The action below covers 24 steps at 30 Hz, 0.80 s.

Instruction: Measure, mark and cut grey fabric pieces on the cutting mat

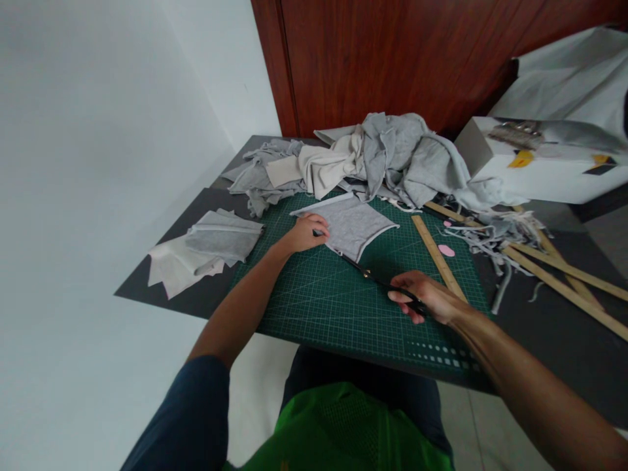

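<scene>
A grey fabric piece (356,226) with pale edges lies on the green cutting mat (314,301). My left hand (309,233) grips this piece at its left side, fingers bent and pressed together on the cloth. In my right hand (417,296) is a pair of black scissors (367,273), the fingers wrapped round the handles. The scissors point up and to the left, and their tips reach the fabric's lower edge, close to my left fingers. Whether the blades have cloth between them is too small to tell.
Folded grey and white fabric (220,239) lies at the left. Crumpled cloth (392,154) is heaped along the back. To the right are a wooden ruler (439,256), thin fabric scraps (495,229), wooden strips (569,288), pink pieces (446,250) and a white box (549,163).
</scene>
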Available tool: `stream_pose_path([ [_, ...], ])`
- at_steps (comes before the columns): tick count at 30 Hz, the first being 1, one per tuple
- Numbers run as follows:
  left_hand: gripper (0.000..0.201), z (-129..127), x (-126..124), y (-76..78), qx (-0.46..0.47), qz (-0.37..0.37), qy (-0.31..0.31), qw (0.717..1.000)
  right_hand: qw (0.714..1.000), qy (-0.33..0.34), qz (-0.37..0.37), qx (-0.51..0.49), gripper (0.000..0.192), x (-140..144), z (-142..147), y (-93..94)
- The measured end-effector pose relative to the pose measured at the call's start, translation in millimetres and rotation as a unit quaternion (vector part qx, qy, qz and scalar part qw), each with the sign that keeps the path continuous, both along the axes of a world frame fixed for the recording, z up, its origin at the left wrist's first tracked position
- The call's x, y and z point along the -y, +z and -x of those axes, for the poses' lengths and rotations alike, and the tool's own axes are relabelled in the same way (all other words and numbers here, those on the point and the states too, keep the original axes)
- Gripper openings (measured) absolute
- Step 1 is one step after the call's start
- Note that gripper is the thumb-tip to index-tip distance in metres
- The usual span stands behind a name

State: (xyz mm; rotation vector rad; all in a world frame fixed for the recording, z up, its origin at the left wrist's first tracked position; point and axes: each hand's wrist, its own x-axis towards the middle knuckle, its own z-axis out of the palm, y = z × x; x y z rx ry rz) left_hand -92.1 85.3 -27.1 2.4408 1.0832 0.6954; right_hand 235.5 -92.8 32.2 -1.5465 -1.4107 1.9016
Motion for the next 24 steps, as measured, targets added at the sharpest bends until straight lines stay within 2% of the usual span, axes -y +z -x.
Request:
stream_pose_path([
  [8, 0.010, -1.3, 2.0, -0.6, -0.007, 0.000, 0.005, 1.000, 1.000, -0.011, 0.006, -0.001, 0.043, -0.1, 7.3, 1.8],
  [14, 0.014, 0.7, -0.7, -3.4, 0.010, -0.015, -0.020, 1.000, 1.000, -0.023, 0.007, 0.008, 0.044, 1.0, 10.0, 5.3],
  [20, 0.017, 0.2, 1.2, -0.3, 0.012, -0.005, -0.022, 1.000, 1.000, -0.010, 0.003, -0.001, 0.045, -2.0, 13.1, 4.2],
  [24, 0.029, 0.3, 0.8, 1.0, 0.002, 0.004, -0.015, 1.000, 1.000, -0.013, 0.004, -0.005, 0.045, -5.1, 16.4, 3.6],
])
